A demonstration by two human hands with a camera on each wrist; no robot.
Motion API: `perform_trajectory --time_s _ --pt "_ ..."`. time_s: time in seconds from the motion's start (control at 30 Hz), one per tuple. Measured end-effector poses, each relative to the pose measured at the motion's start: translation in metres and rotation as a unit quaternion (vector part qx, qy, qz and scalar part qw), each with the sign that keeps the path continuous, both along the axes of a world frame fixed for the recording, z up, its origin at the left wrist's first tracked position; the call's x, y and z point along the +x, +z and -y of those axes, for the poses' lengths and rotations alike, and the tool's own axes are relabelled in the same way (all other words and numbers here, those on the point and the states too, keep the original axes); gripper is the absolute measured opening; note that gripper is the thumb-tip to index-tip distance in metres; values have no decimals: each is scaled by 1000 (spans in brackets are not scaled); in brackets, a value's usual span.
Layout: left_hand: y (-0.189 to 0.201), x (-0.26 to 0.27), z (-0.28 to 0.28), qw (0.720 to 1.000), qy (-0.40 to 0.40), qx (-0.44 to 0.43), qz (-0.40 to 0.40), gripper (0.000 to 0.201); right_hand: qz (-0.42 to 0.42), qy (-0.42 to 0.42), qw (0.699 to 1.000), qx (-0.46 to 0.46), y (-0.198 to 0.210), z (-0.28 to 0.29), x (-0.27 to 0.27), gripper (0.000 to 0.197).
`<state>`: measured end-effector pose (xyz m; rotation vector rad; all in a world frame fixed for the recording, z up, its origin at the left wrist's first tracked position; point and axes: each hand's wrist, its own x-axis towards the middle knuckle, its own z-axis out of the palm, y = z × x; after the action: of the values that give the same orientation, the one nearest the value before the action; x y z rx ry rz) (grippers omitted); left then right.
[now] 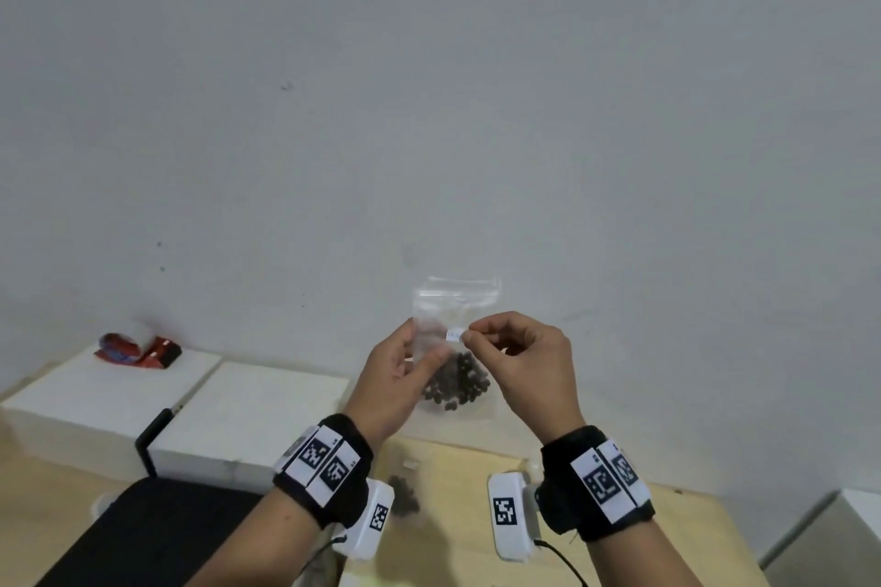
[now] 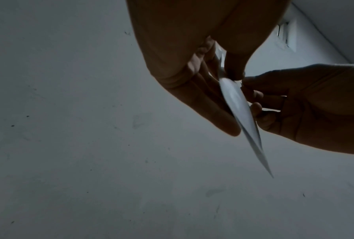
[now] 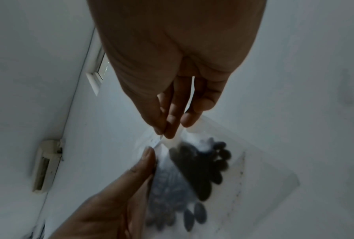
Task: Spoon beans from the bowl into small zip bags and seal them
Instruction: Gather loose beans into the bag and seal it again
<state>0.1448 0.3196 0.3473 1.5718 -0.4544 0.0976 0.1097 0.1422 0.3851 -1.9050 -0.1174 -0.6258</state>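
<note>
Already the small zip bag [image 1: 453,338] is loaded: dark beans [image 1: 460,384] sit bunched in its lower part as it is held up in front of the wall, above the table [image 1: 476,458]. The left hand [image 1: 395,377] grips the bag's left side between thumb and fingers, while the right hand [image 1: 519,362] pinches a small white tab [image 1: 454,334] at its front. Whether the zip strip is closed cannot be told, so sealing may remain. Bowl and spoon are out of view.

zip bag [image 1: 455,338]: clear, upright, held mid-air | beans [image 1: 457,384]: dark, heaped at bottom
</note>
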Motion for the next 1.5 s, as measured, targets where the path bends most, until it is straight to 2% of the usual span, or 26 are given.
perform_trajectory --time_s 0.13,0.23,0.53,0.63,0.7,0.77,0.8,0.9,0.97,1.5 --pt "7 -2 11 1000 10 -7 27 20 32 -13 999 -23 5 6 -4 7" --pt "10 -4 22 999 28 -10 42 13 47 -21 998 -33 5 11 -7 7" --pt "8 -9 46 999 42 -27 19 4 68 -71 995 -20 -5 26 -14 9" --pt "10 -12 53 998 49 -36 21 3 95 -117 988 -24 -8 31 -16 30" --pt "13 -14 57 997 49 -45 28 3 40 -104 993 41 -7 34 -17 52" --pt "14 -14 61 997 44 -48 37 4 -27 -50 990 133 -7 38 -18 63" --pt "15 -14 63 997 41 -48 39 4 -40 -19 985 165 -8 41 -16 59" --pt "15 -14 69 997 34 -50 40 4 -26 46 982 184 -9 50 -14 25" --pt "13 -14 71 997 36 -49 40 4 -23 65 980 188 -9 54 -15 16" --pt "1 2 88 995 76 -43 41 4 -33 82 982 164 -19 71 4 11"
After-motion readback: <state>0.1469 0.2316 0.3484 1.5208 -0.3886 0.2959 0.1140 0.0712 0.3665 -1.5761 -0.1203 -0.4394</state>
